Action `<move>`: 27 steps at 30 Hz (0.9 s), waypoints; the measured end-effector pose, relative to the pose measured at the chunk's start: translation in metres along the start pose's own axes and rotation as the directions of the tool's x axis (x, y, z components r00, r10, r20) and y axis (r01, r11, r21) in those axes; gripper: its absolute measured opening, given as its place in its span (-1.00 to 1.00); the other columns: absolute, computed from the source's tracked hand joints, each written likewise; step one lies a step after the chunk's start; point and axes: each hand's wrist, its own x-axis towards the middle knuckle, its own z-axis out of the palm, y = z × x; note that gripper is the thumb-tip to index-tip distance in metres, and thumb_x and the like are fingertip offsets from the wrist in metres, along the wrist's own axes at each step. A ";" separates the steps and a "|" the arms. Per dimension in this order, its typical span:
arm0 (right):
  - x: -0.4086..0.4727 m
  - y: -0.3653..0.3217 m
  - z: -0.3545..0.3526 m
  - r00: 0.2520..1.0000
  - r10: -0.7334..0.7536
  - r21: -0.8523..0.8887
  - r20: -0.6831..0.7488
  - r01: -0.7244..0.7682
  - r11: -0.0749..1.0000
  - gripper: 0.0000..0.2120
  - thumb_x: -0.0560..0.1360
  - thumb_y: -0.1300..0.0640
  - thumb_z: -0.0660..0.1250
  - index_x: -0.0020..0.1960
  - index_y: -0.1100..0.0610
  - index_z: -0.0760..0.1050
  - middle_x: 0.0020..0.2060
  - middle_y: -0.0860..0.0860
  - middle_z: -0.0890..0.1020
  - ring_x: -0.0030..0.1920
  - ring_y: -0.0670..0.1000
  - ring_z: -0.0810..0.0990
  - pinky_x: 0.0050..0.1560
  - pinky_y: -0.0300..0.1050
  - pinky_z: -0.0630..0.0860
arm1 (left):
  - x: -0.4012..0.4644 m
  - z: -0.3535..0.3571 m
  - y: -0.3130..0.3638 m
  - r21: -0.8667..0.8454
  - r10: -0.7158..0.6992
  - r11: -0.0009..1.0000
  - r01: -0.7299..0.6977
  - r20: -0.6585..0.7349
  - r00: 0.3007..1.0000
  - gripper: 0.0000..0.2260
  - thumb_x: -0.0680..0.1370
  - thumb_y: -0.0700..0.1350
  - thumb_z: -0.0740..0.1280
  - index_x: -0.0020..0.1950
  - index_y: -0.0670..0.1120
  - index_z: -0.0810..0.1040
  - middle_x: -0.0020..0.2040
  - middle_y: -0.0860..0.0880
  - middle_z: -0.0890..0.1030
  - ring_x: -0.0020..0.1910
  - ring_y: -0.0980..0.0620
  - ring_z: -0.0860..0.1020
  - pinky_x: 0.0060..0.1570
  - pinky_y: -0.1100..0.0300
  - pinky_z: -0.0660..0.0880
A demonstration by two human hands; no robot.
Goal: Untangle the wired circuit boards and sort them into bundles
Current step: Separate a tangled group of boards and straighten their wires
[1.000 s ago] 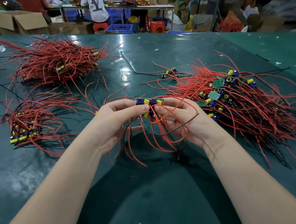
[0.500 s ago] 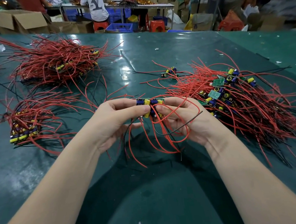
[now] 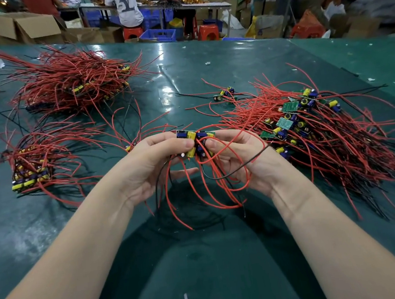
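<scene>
Both grips pinch circuit boards | left hand, right hand | red wires dangling

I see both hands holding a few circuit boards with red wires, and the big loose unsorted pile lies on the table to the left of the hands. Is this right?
Not quite. The head view shows the left hand and right hand holding the circuit boards, but the loose unsorted pile lies to their right; tidier bundles lie left.

Small green circuit boards with yellow and blue parts held above the table, red wires dangling below
</scene>
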 end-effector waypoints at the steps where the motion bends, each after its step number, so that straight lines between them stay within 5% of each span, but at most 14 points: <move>1: 0.000 0.000 0.000 1.000 -0.001 0.022 0.006 0.001 1.000 -0.93 0.32 0.28 0.42 -0.22 0.19 0.68 -0.32 0.00 0.67 -0.40 -0.12 0.62 -0.36 -0.35 0.54 | 0.000 0.001 0.000 -0.012 -0.004 1.000 0.004 0.009 1.000 -0.42 0.22 -0.14 0.48 0.20 -0.21 0.47 -0.03 -0.12 0.62 -0.05 -0.04 0.58 -0.01 -0.11 0.60; 6: -0.001 0.000 0.000 1.000 0.000 0.058 0.028 -0.002 0.998 -0.91 0.32 0.31 0.43 -0.17 0.27 0.65 -0.34 0.02 0.65 -0.43 -0.10 0.61 -0.38 -0.32 0.55 | -0.001 0.003 -0.001 -0.018 -0.004 1.000 0.004 0.008 1.000 -0.44 0.33 -0.17 0.36 0.31 -0.33 0.42 0.08 -0.21 0.56 -0.03 -0.05 0.57 -0.08 -0.08 0.61; 11: 0.001 0.001 -0.001 1.000 0.024 0.004 -0.001 -0.024 1.000 -0.86 0.28 0.25 0.47 -0.16 0.23 0.68 -0.26 0.08 0.68 -0.33 -0.02 0.67 -0.31 -0.24 0.59 | -0.002 0.001 -0.001 -0.019 -0.009 1.000 0.009 0.028 1.000 -0.47 0.26 -0.20 0.44 0.21 -0.26 0.48 -0.03 -0.12 0.62 -0.11 0.02 0.61 -0.09 -0.09 0.62; 17: -0.001 0.000 0.000 1.000 0.025 0.015 -0.014 -0.025 1.000 -0.89 0.31 0.29 0.44 -0.16 0.26 0.67 -0.29 0.06 0.69 -0.35 -0.09 0.65 -0.31 -0.30 0.57 | -0.003 0.003 0.001 0.002 -0.018 1.000 0.018 0.025 1.000 -0.21 0.15 -0.08 0.47 0.34 -0.32 0.39 0.13 -0.23 0.51 0.05 -0.10 0.54 -0.06 -0.14 0.61; 20: -0.003 -0.002 0.003 0.999 0.029 0.009 -0.025 -0.028 1.000 -0.83 0.33 0.33 0.37 -0.09 0.33 0.57 -0.35 0.02 0.68 -0.41 -0.13 0.62 -0.35 -0.34 0.54 | -0.003 0.002 0.001 0.003 -0.023 1.000 0.023 0.031 0.999 -0.26 0.15 -0.08 0.47 0.29 -0.25 0.41 0.08 -0.21 0.52 0.06 -0.12 0.52 -0.07 -0.16 0.61; 27: -0.005 -0.003 0.007 1.000 0.027 -0.001 0.007 -0.027 1.000 -0.87 0.33 0.32 0.33 -0.26 0.23 0.66 -0.41 0.00 0.66 -0.42 -0.14 0.62 -0.35 -0.33 0.56 | -0.002 -0.002 -0.002 -0.024 -0.026 0.999 0.028 0.065 0.998 -0.52 0.15 -0.10 0.48 0.03 -0.21 0.52 -0.18 -0.07 0.63 -0.05 -0.05 0.57 -0.08 -0.18 0.60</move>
